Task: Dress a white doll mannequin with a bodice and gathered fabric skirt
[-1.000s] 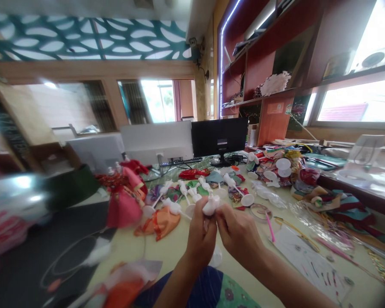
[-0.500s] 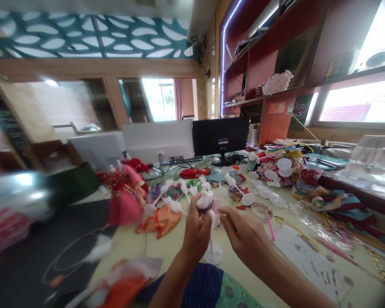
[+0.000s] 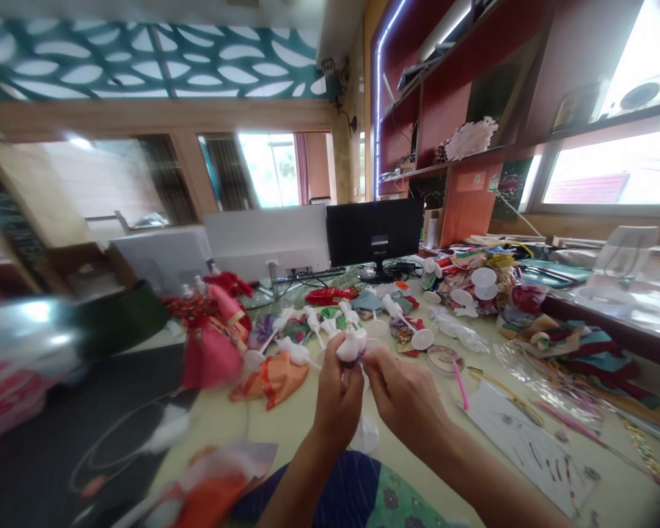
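Note:
My left hand (image 3: pixel 334 400) is wrapped round a small white mannequin (image 3: pixel 353 342), a doll-sized bust on a stand, with dark cloth just under its chest. Its round white base (image 3: pixel 366 435) shows below, between my wrists. Right beside the bust is my right hand (image 3: pixel 405 385), thumb and fingers pinched together close to the cloth. Whatever sits in that pinch is too small or hidden to name. Beyond my hands lie several similar white mannequins in bits of cloth, one with an orange cloth (image 3: pixel 278 378).
Red doll dresses (image 3: pixel 212 341) stand at the left. At the back are a black monitor (image 3: pixel 375 233) and a white one (image 3: pixel 267 238). Right of my hands lie a pink stick (image 3: pixel 460 385), a white sheet (image 3: pixel 522 440) with small pieces, clear plastic and cloth heaps. Blue and green fabric (image 3: pixel 357 488) is nearest me.
My right hand has moved left, closer to the mannequin and my left hand. My left hand keeps its hold. The whole view has shifted slightly.

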### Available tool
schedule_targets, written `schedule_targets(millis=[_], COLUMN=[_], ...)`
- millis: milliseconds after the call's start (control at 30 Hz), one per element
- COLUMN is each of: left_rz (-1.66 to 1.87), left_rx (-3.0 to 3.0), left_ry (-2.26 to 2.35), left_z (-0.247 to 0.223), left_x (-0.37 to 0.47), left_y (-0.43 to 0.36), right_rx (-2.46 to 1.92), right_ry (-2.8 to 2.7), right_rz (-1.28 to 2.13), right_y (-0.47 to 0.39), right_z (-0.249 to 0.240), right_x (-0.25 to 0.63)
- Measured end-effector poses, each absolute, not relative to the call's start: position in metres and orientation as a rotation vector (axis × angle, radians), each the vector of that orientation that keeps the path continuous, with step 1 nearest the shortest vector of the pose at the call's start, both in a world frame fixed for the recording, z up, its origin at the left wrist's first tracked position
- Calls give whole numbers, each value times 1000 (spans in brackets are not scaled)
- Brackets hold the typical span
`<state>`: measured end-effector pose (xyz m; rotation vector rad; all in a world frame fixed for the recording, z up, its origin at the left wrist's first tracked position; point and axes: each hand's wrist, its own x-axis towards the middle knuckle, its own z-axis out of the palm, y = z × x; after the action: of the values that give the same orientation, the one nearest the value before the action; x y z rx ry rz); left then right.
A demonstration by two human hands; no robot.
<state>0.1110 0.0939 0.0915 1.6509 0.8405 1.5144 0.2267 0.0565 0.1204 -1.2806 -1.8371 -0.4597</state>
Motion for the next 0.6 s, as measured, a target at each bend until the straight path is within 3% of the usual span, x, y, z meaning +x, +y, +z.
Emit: schedule_targets(millis=[400,600], left_rz=[1541,1570], left_rx=[1723,1689], left_ry=[830,886], left_z=[91,85], left_x=[109,109], left_y=[94,100], right_rx=[-1267,-1186], right_ry=[-1780,-1853], right_rz=[-621,-306], right_y=[62,57], right_z=[111,110], right_x=[217,222])
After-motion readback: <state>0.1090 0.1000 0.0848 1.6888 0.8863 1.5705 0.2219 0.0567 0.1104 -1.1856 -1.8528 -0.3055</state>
